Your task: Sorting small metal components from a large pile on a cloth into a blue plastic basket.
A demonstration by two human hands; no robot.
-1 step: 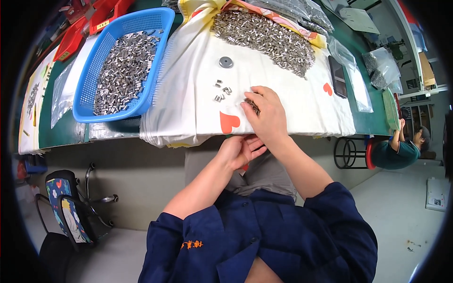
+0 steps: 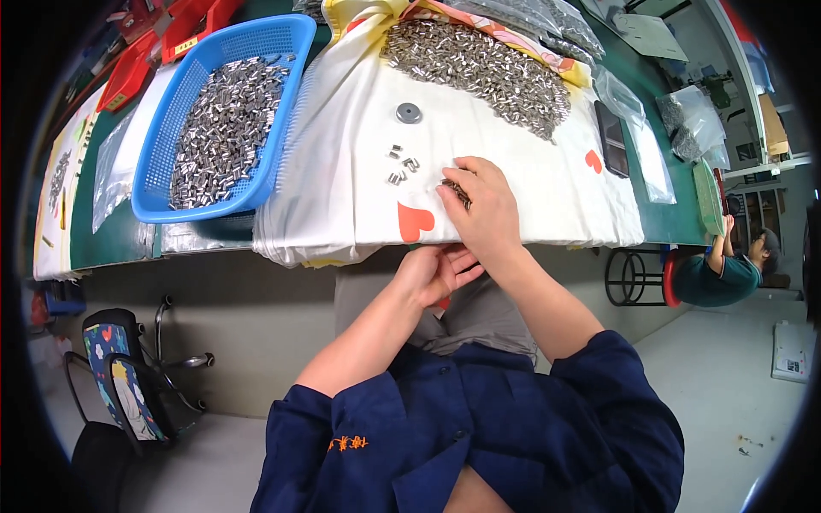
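Note:
On the white cloth, my right hand curls its fingers round a small bunch of short metal cylinders, its palm hiding part of them. My left hand is held palm up just below the table's front edge, fingers apart, with nothing seen in it. Left of the right hand, several loose short metal cylinders lie on the cloth near a printed red heart. Beyond them sits a round grey disc with a centre hole. A large heap of similar cylinders spreads across the cloth's far side.
A blue basket full of metal cylinders stands at left, with red bins behind it. A dark phone-like slab and plastic bags lie at right. A patterned chair stands lower left; another person sits far right.

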